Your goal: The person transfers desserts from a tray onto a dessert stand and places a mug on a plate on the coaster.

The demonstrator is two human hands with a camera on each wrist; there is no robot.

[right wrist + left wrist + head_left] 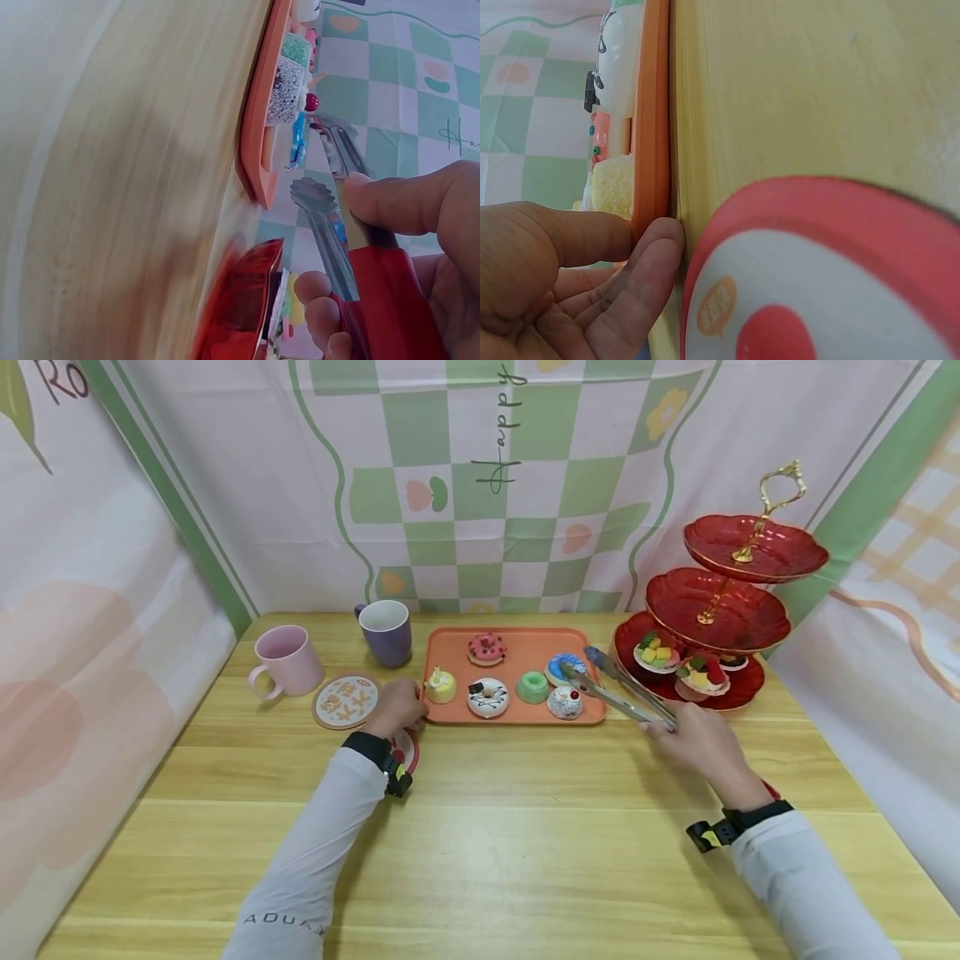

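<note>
My left hand (397,710) pinches the near left corner of an orange tray (517,718), thumb and fingers at its rim (651,150). Several toy sweets stand on the tray: a yellow cake (441,687), a pink doughnut (487,648), a white doughnut (487,708), a green ring cake (532,687), a speckled cake with a red berry (564,703) and a blue doughnut (561,661). In my right hand (701,743) are metal tongs with red handles (394,300). Their tips are spread apart, one over the blue doughnut, the other beyond the tray's right edge.
At the right stands a red three-tier stand (718,610), with several toy cupcakes (701,680) on its bottom plate. To the left are a pink mug (288,662), a purple mug (388,635) and a round coaster (347,702). A red-rimmed coaster (780,247) lies under my left wrist.
</note>
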